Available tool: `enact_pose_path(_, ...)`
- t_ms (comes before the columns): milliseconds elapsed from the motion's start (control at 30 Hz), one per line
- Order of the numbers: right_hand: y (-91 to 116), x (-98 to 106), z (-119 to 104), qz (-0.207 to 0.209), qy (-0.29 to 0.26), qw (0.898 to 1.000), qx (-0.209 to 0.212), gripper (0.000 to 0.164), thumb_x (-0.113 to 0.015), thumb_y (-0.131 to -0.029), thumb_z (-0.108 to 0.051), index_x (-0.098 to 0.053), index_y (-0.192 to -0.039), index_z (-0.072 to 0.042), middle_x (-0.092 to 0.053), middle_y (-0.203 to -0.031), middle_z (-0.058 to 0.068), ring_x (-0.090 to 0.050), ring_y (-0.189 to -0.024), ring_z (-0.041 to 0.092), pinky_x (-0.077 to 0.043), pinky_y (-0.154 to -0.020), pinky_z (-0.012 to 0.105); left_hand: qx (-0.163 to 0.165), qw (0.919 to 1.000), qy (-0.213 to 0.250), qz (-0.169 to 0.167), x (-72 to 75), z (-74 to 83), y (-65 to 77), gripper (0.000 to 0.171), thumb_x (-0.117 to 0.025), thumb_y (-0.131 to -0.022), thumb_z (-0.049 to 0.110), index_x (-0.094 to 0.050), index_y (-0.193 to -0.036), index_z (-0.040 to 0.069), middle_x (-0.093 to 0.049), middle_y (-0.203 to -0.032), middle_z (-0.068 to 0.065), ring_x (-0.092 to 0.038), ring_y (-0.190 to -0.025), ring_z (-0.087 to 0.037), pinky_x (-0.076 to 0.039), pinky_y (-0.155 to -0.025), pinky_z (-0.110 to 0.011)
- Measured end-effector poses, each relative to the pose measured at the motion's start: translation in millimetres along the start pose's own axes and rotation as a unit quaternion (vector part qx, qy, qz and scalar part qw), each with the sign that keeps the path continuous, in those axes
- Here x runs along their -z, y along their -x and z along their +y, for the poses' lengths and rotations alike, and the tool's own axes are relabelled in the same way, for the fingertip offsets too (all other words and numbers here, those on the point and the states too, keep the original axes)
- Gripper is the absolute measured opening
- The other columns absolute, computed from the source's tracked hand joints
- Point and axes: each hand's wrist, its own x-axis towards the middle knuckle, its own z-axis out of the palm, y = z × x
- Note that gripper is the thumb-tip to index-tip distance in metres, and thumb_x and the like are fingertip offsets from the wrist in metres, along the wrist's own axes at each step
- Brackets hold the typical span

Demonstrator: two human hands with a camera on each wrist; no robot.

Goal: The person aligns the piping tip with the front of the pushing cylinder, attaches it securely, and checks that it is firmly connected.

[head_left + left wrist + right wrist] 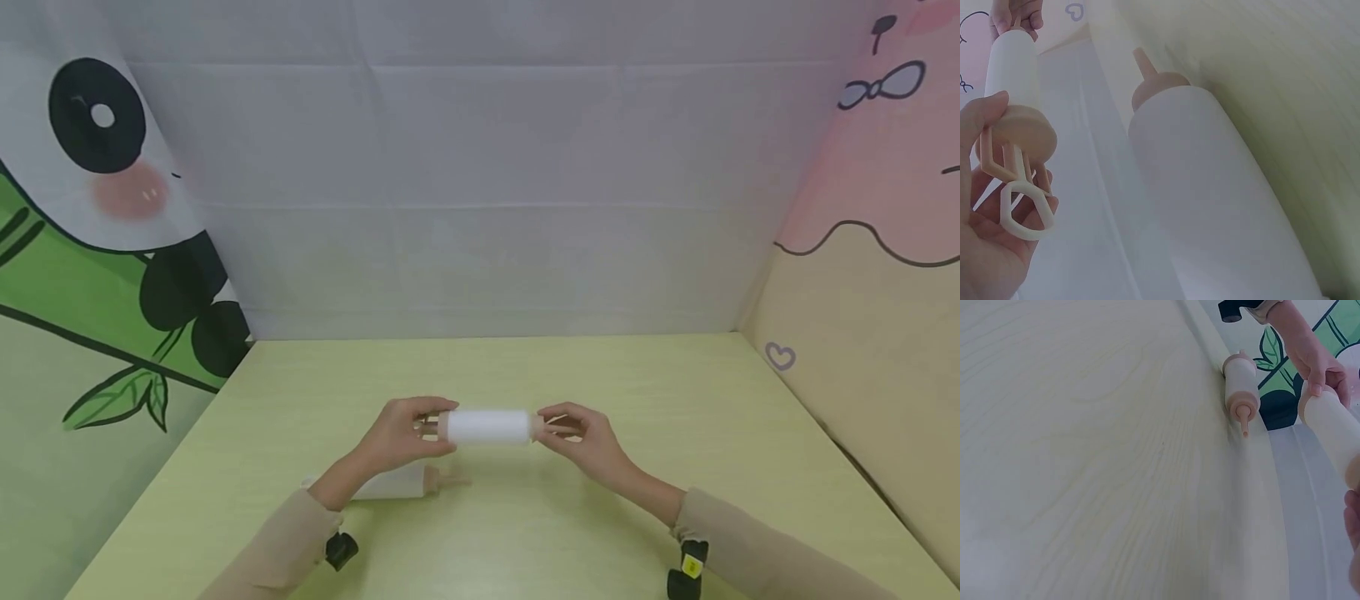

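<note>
Both hands hold up a white syringe with beige end caps, level above the table. At its left end my left hand grips the beige collar between thumb and fingers. The left wrist view shows beige brackets and a white ring handle behind that collar, next to the palm. My right hand pinches the beige nozzle end. A second, similar syringe lies on the table, its nozzle pointing right in the head view. Its rear part is hidden behind my left wrist there.
The pale yellow table meets a grey-white cloth backdrop at its far edge. Side panels with cartoon drawings stand left and right. Black wrist devices sit at both sleeves.
</note>
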Motion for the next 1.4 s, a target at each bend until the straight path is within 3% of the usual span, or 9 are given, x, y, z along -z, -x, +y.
enact_pose_path(167,0.3,3.8,-0.3,-0.012,0.011,1.0,0.017,0.026,-0.068,-0.08,-0.009,-0.063,-0.105,-0.002,-0.063,-0.101,0.015,-0.065,-0.086,0.015,-0.055,-0.073,0.029,0.008,0.9998,0.016,-0.002,-1.0,3.2,0.1,0.045,-0.076,-0.07,0.004,-0.06,-0.112,-0.005,-0.06,-0.11,-0.02,-0.063,-0.092,-0.03,-0.054,-0.071,-0.024)
enact_pose_path(467,1.3,6.0,-0.5,-0.02,0.029,0.992,0.121,0.026,-0.069,-0.076,0.004,-0.064,-0.101,-0.001,-0.064,-0.096,0.014,-0.064,-0.086,0.014,-0.055,-0.072,0.034,0.01,0.9995,0.027,-0.011,-0.2,4.7,0.9,0.048,-0.076,-0.071,0.009,-0.059,-0.112,-0.01,-0.06,-0.108,-0.024,-0.064,-0.091,-0.03,-0.054,-0.071,-0.026)
enact_pose_path(667,2.0,5.1,-11.5,-0.026,0.023,0.987,0.156,0.026,-0.067,-0.073,0.012,-0.062,-0.097,0.007,-0.062,-0.093,0.019,-0.065,-0.084,0.017,-0.055,-0.071,0.037,0.01,0.9988,0.046,-0.015,1.4,5.3,1.6,0.048,-0.075,-0.071,0.003,-0.057,-0.112,-0.013,-0.059,-0.11,-0.027,-0.063,-0.092,-0.033,-0.055,-0.072,-0.028)
enact_pose_path(800,1.1,4.7,-12.4,-0.029,0.019,0.98,0.194,0.027,-0.067,-0.071,0.015,-0.061,-0.097,0.009,-0.062,-0.093,0.02,-0.064,-0.085,0.019,-0.054,-0.068,0.042,0.012,0.9992,0.033,-0.019,2.6,4.9,1.9,0.047,-0.075,-0.072,0.007,-0.058,-0.113,-0.008,-0.06,-0.109,-0.025,-0.063,-0.094,-0.032,-0.054,-0.073,-0.026)
enact_pose_path(1100,-2.8,4.5,5.4,-0.031,0.016,0.969,0.243,0.034,-0.07,-0.068,0.015,-0.063,-0.1,0.005,-0.063,-0.094,0.017,-0.064,-0.086,0.019,-0.055,-0.068,0.034,0.026,0.9987,0.033,-0.029,6.7,5.6,0.1,0.049,-0.075,-0.073,0.01,-0.058,-0.116,-0.006,-0.06,-0.111,-0.023,-0.062,-0.096,-0.03,-0.054,-0.072,-0.026)
enact_pose_path(1400,-3.7,2.3,-16.2,-0.025,0.029,0.957,0.286,0.039,-0.069,-0.06,0.024,-0.061,-0.096,0.011,-0.061,-0.09,0.022,-0.064,-0.08,0.021,-0.055,-0.061,0.037,0.027,0.9987,0.029,-0.033,8.3,2.8,0.5,0.049,-0.075,-0.073,0.011,-0.058,-0.116,-0.006,-0.06,-0.111,-0.023,-0.062,-0.095,-0.031,-0.054,-0.072,-0.026)
